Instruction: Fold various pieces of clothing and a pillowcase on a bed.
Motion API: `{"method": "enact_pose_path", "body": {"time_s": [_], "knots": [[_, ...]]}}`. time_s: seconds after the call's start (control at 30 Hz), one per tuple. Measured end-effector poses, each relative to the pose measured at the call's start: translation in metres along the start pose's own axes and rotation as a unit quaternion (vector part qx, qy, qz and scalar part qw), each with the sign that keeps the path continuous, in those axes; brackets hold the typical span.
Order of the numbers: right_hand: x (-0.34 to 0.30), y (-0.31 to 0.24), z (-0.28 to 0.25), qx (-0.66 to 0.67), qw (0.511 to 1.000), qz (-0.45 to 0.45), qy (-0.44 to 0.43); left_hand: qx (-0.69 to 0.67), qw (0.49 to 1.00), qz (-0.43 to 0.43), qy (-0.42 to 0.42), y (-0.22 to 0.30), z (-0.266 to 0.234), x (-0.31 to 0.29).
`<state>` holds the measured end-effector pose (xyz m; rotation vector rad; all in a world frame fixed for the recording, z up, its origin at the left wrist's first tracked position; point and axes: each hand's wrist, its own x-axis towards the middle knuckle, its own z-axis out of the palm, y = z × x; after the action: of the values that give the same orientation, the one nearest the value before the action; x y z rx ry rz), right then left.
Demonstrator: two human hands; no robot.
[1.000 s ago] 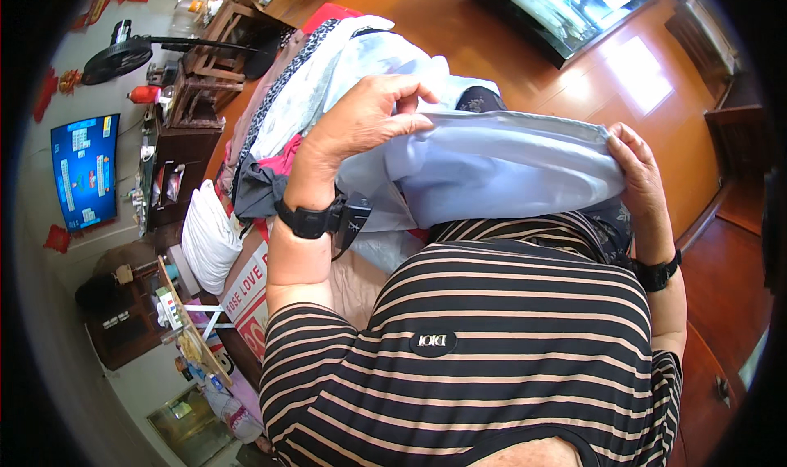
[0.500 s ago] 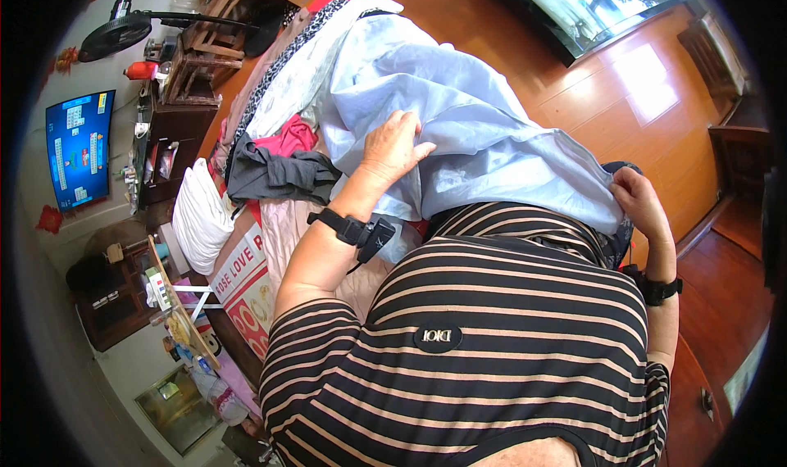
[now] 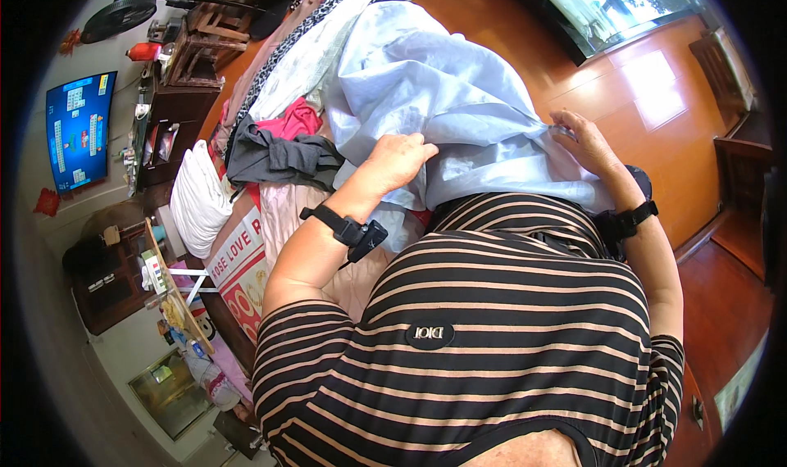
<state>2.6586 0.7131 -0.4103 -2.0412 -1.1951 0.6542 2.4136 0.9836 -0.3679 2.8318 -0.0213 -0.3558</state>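
A large, thin light blue cloth (image 3: 467,98) lies creased across my lap and over the things in front of me; whether it is a sheet or a garment I cannot make out. My left hand (image 3: 399,157) is closed, thumb and fingers pinching a fold near the cloth's middle. At the cloth's right edge, my right hand (image 3: 586,143) pinches it and draws it to a small peak. Left of the cloth lie a dark grey garment (image 3: 283,157), a bright pink piece (image 3: 293,121) and a white cloth (image 3: 299,78).
A folded white bundle (image 3: 199,195) sits on the left, beside a printed red and white cover (image 3: 238,262). Pale pink fabric (image 3: 291,213) is spread near my left forearm. Beyond is an orange-brown floor (image 3: 590,90) with a glass tank (image 3: 598,12). A standing fan (image 3: 119,18) is far left.
My right hand has moved up and leftward along the cloth's right edge, gathering it in. My left hand has shifted slightly lower and right, its fingers now closer together.
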Motion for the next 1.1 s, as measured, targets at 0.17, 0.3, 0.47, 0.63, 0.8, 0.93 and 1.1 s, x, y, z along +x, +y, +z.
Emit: {"method": "enact_pose_path", "body": {"time_s": [0.17,0.3,0.47,0.63,0.8,0.93,1.1], "knots": [[0.001,-0.006,0.004,0.006,0.995,0.075,-0.059,0.17,0.984,-0.043,-0.024,0.005,0.006,0.007],[-0.004,0.001,0.003,0.008,0.996,0.047,-0.073,0.206,0.978,-0.027,-0.012,0.003,-0.001,0.016],[-0.011,0.006,0.001,0.055,0.992,0.093,-0.063,0.046,0.997,0.056,-0.008,-0.006,-0.037,0.02],[-0.012,-0.003,-0.02,0.055,0.99,0.121,-0.039,-0.115,0.989,0.086,0.021,0.02,-0.107,0.019],[0.0,-0.033,-0.063,0.061,0.981,0.185,-0.024,-0.34,0.936,0.064,-0.057,0.027,-0.164,0.039],[0.01,-0.078,-0.092,0.065,0.988,0.102,0.094,-0.443,0.896,0.023,-0.021,0.052,-0.176,0.07],[0.007,-0.098,-0.103,0.225,0.967,0.105,0.053,-0.295,0.951,0.068,0.057,0.075,-0.141,0.097]]}}
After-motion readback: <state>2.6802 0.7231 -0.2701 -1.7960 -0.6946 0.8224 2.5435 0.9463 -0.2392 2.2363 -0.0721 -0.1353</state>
